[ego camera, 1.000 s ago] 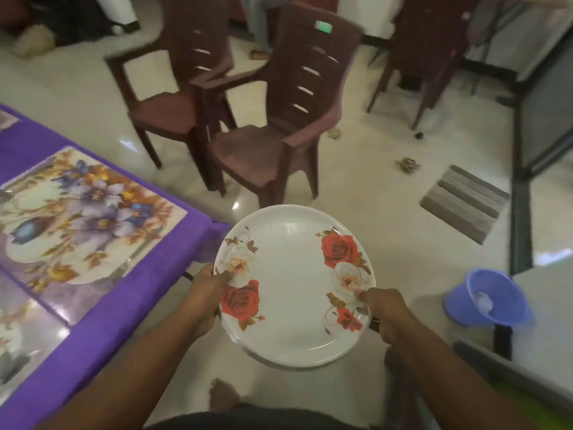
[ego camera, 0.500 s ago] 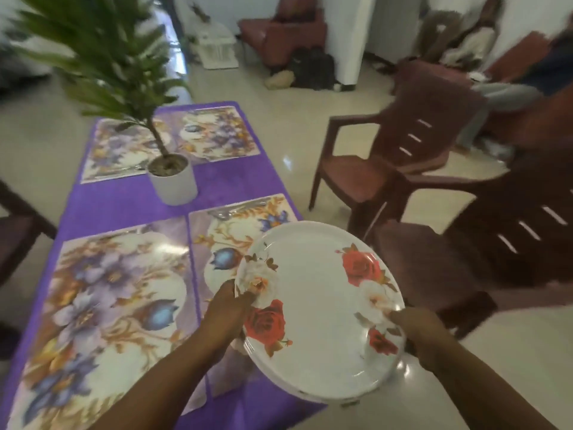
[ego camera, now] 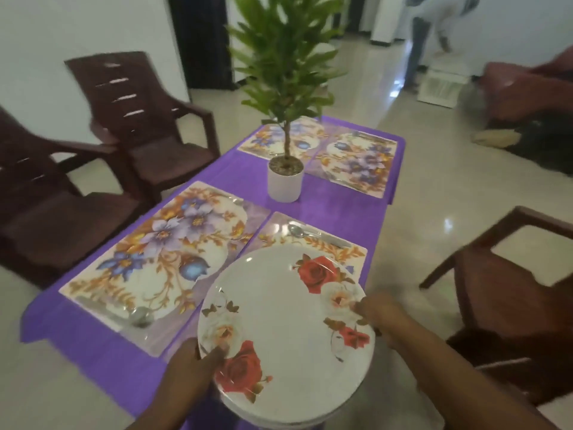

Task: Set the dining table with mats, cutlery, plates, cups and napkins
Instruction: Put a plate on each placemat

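Note:
I hold a stack of white plates with red roses over the near right corner of the purple table. My left hand grips the stack's near left rim. My right hand grips its right rim. Several floral mats lie on the table: a near left mat, a near right mat partly hidden under the plates, and two far mats. A spoon lies at the near right mat's far edge. Another spoon lies on the near left mat.
A potted plant in a white pot stands at the table's middle. Two brown plastic chairs stand left of the table, another chair at the right. A person stands far back by a white box.
My view has swung left from the chairs and floor to the whole table. The plates, held in both hands throughout, have come over the near right mat.

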